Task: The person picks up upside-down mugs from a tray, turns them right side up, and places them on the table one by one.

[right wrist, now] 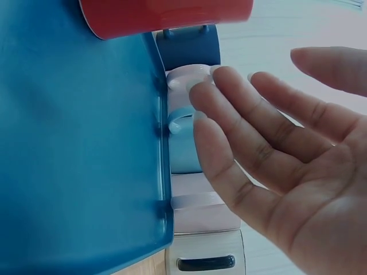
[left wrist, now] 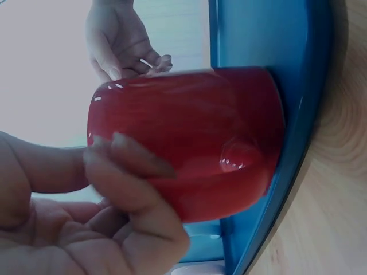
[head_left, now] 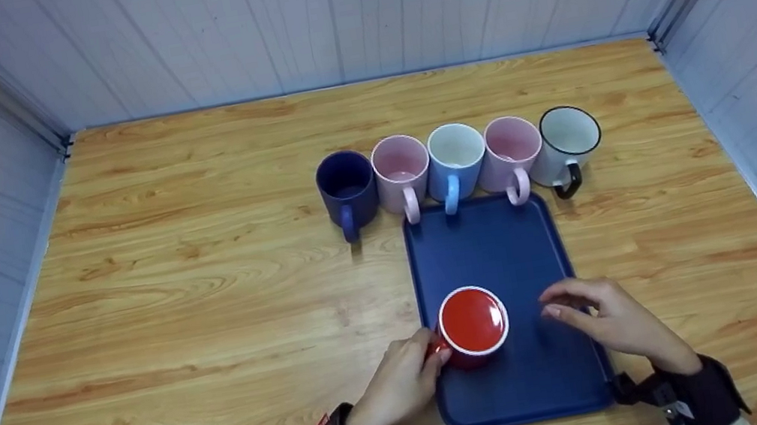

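A glossy red mug (head_left: 473, 323) is upside down at the near left of a dark blue tray (head_left: 490, 248), its white-ringed base facing up. My left hand (head_left: 401, 376) grips the mug's handle from the left; in the left wrist view the fingers curl around it, and the mug's rim end (left wrist: 269, 126) meets the tray. Over the tray's right side, my right hand (head_left: 612, 320) is apart from the mug and holds nothing. Its fingers (right wrist: 275, 123) are loosely extended in the right wrist view.
Behind the tray several upright mugs form a row, handles toward me: navy (head_left: 348, 191), pink (head_left: 403, 174), light blue (head_left: 456, 162), another pink (head_left: 510, 153) and white with black rim and handle (head_left: 569, 144). Pale panel walls (head_left: 332, 14) enclose the wooden table (head_left: 211, 307).
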`<move>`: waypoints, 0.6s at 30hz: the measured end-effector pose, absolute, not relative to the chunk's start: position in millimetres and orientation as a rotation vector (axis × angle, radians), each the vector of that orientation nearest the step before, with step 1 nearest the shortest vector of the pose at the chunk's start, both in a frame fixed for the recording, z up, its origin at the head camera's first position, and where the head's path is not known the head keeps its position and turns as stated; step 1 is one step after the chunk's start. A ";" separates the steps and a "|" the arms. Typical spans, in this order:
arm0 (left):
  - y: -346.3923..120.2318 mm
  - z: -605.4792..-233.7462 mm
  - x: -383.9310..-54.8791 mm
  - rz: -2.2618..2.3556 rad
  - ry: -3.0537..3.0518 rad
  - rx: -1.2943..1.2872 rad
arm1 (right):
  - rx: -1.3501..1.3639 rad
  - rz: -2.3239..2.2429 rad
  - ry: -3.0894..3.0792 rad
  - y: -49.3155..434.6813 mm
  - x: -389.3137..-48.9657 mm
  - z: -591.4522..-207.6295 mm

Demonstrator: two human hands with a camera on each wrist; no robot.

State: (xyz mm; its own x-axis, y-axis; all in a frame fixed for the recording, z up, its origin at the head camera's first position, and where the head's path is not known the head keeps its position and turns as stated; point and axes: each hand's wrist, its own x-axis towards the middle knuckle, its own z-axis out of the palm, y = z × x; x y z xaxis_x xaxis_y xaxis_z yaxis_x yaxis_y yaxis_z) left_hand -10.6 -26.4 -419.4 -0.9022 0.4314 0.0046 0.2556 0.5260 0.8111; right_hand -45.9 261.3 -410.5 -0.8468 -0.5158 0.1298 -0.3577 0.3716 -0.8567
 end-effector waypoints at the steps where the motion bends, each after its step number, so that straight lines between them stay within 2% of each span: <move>1: -26.3 -419.7 -10.9 1.340 2.564 0.575 | -0.791 -1.473 2.470 260.8 -46.0 -410.6; 18: -25.9 -418.6 -21.0 1.651 2.430 0.325 | -0.758 -1.551 2.270 248.7 -38.6 -414.2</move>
State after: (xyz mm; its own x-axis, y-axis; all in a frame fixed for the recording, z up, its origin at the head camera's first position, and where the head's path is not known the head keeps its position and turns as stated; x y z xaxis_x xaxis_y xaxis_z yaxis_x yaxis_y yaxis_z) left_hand -21.0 -25.9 -418.6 -0.9589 0.2823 -0.0303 0.0758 0.3576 0.9308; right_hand -38.6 248.7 -414.2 -0.8202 -0.5694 0.0558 -0.2590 0.2825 -0.9237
